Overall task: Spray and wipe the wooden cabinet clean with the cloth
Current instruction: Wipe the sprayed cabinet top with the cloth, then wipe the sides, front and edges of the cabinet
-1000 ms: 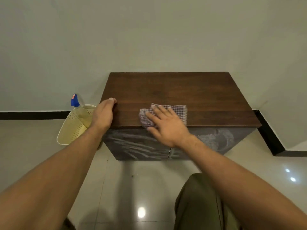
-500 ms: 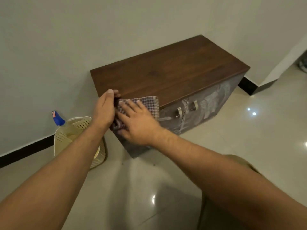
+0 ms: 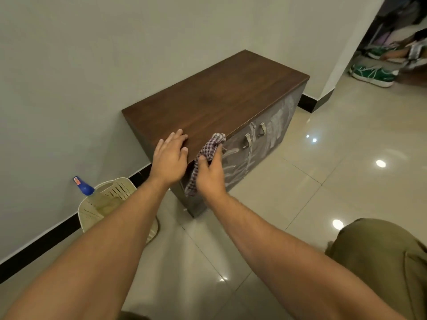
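Here the left hand [image 3: 169,158] lies open and flat on the near left corner of the wooden cabinet [image 3: 215,100], probably to brace the body. The right hand [image 3: 209,174] is closed around the bunched checked cloth [image 3: 209,150], held against the front face just below the top's near edge, likely to wipe that edge or the doors. 2 metal handles [image 3: 254,133] sit further along the front and could snag the cloth. A spray bottle [image 3: 83,187] stands in a cream basket [image 3: 111,192] on the floor, left of the cabinet.
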